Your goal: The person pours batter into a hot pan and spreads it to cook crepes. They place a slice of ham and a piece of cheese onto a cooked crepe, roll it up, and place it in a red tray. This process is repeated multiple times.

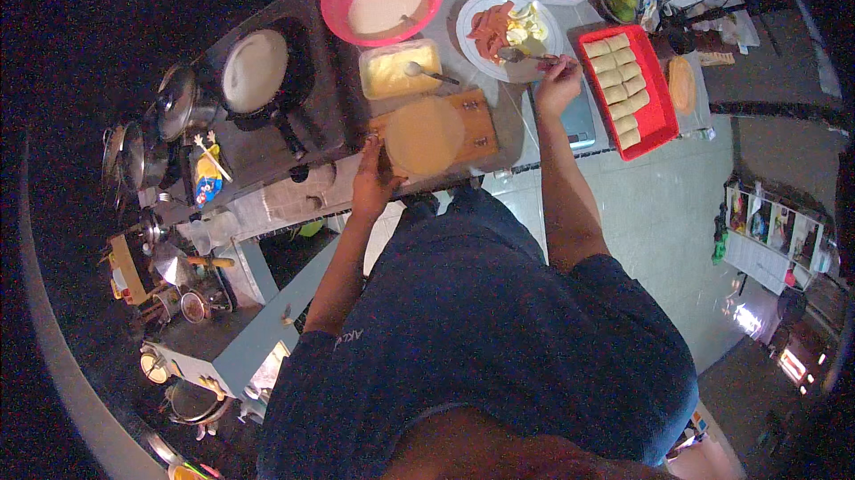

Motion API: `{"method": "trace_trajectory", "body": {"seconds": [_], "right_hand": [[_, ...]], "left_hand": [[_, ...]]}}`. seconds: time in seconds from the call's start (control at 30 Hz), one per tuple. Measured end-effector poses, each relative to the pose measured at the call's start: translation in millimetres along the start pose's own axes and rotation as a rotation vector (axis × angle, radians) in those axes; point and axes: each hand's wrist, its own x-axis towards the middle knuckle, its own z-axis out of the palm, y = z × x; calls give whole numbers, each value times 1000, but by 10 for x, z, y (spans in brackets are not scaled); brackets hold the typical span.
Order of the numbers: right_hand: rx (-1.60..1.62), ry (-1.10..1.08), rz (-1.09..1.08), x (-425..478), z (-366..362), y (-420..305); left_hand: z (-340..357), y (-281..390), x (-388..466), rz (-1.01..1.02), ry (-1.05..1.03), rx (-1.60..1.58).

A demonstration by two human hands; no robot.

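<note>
My right hand (560, 84) grips the handle of a metal spoon (514, 54), whose bowl is over the near part of a white plate (467, 56). On that plate lie reddish meat slices (491, 29) and pieces of boiled egg (528, 24). A thin round wrapper (425, 135) is spread flat on a wooden board (482, 121). My left hand (374, 179) rests at the board's left edge beside the wrapper, fingers apart. Behind the board, a rectangular container of pale yellow filling (394, 72) has a dark-handled spoon (434, 72) in it.
A red tray (658, 126) of rolled wrappers (614, 72) stands at the right. Pale batter fills a pink basin (330, 2). On the stove at left, a frying pan (294, 66) holds a pale round sheet (255, 71). Stacked wrappers (681, 84) lie past the tray.
</note>
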Motion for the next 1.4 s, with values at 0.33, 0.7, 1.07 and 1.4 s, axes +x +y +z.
{"method": "trace_trajectory", "body": {"seconds": [0.33,0.7,1.07,1.4], "right_hand": [[-42,2,-46,-22,50,-402],[115,254,299,-105,173,1015],[163,-168,183,107,-162,-31],[65,-678,132,-833,252,103]], "left_hand": [[-21,39,5,-37,-31,4],[-8,48,33,-40,-48,20],[157,-298,227,-185,-23,-286],[165,541,604,62,46,-299]]}}
